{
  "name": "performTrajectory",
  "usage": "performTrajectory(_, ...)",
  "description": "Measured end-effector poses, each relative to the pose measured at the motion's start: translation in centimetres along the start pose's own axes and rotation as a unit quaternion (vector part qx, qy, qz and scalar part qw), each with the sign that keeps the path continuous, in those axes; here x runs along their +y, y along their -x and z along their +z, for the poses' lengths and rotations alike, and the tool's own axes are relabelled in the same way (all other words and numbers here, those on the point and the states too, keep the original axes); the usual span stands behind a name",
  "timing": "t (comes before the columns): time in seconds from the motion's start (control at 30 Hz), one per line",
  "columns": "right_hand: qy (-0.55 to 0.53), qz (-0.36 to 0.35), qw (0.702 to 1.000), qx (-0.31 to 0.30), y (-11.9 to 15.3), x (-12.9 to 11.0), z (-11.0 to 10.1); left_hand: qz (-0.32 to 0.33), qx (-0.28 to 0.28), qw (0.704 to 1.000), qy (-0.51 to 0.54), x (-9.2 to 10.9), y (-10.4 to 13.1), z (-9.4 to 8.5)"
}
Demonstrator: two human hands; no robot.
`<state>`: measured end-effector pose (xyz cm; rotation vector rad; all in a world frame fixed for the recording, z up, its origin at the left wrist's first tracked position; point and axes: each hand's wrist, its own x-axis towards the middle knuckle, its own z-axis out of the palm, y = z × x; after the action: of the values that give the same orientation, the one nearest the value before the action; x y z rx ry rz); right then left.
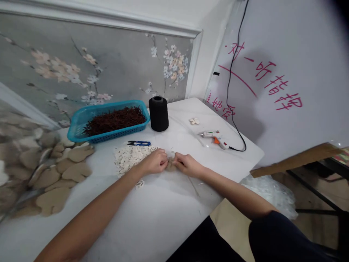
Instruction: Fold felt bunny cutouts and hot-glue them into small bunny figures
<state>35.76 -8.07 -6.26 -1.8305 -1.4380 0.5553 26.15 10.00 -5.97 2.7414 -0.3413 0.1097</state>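
Note:
My left hand [157,161] and my right hand [187,165] are close together over the white table [152,218], fingers closed on a small beige piece [171,165] between them. The piece is partly hidden by the fingers. Beside my left hand spreads a pile of small white pieces [127,158]. Blue-handled thread snips [140,143] lie just behind that pile. A thin stick [194,186] rests on the table below my right hand.
A blue basket [109,136] of dark red strands and a black thread cone [159,114] stand behind. Large beige petal-shaped pieces [53,200] are heaped at left. At right lie a corded glue gun [214,137] and a small cream shape [194,120].

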Motion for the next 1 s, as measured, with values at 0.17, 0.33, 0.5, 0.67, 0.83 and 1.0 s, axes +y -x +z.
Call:
performTrajectory(0.17, 0.133, 0.019, 0.99, -0.05, -0.8, -1.0, 0.0, -0.013, 0.024, 1.0, -0.004, -0.2, -0.1, -0.6)
performTrajectory(0.33, 0.116, 0.029, 0.99, -0.07, -1.5, -1.3, -0.7, -0.039, 0.045, 0.998, 0.001, -0.2, -0.1, -1.0)
performTrajectory(0.5, 0.073, 0.039, 0.994, -0.073, -2.2, -0.8, -1.1, -0.079, 0.054, 0.995, 0.016, 0.3, 0.5, -1.4)
performTrajectory(0.67, 0.011, 0.055, 0.996, -0.071, -3.3, -0.2, -1.1, -0.135, 0.055, 0.989, 0.033, 0.7, 0.6, -1.1)
performTrajectory(0.83, -0.071, 0.081, 0.992, -0.071, -4.5, 1.1, -1.3, -0.184, 0.057, 0.98, 0.047, 0.6, 0.7, -0.8)
performTrajectory(1.0, -0.069, 0.096, 0.993, -0.01, -4.6, 1.5, -1.7, -0.187, 0.05, 0.981, 0.035, 1.0, 1.0, -1.1)
